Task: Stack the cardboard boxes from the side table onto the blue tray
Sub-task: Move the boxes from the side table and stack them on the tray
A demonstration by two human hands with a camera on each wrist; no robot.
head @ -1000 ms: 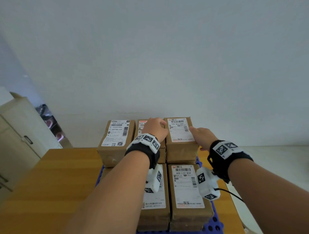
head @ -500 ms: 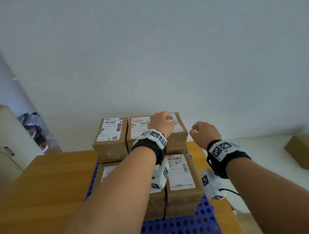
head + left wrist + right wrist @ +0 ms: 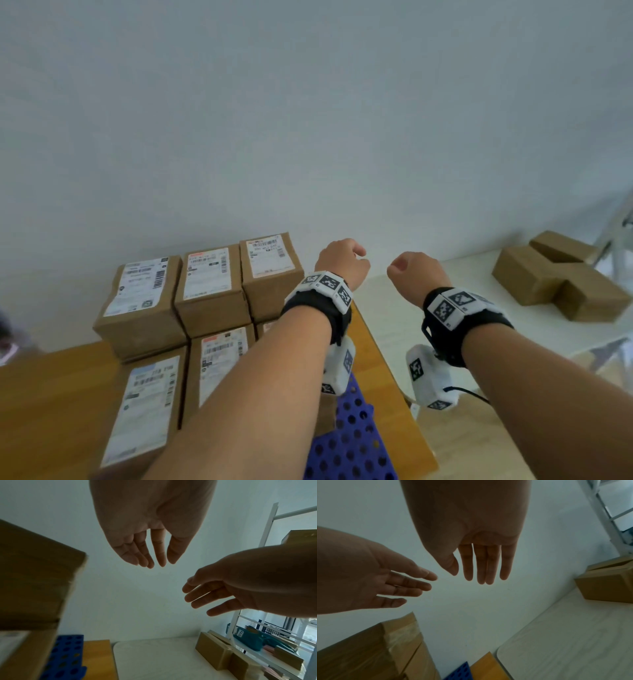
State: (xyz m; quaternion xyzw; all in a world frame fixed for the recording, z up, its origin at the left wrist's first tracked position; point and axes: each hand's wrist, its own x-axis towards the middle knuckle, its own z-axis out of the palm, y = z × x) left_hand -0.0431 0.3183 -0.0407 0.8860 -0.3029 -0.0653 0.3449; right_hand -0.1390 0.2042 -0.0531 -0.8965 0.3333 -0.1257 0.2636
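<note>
The left forearm covers much of the near right stack of cardboard boxes (image 3: 209, 291) on the blue tray (image 3: 352, 442), whose perforated surface shows only at its near right corner. The boxes carry white shipping labels (image 3: 209, 272) with barcodes, but the print is too blurred to read. More plain boxes (image 3: 561, 281) lie on the white side table (image 3: 411, 308), partly cut off at the frame's right edge. The left hand (image 3: 342, 262) and right hand (image 3: 416, 274) are raised between tray and side table, apart from each other, both empty with fingers loosely extended in the wrist views. The tray sits on a wooden table (image 3: 51, 394)
</note>
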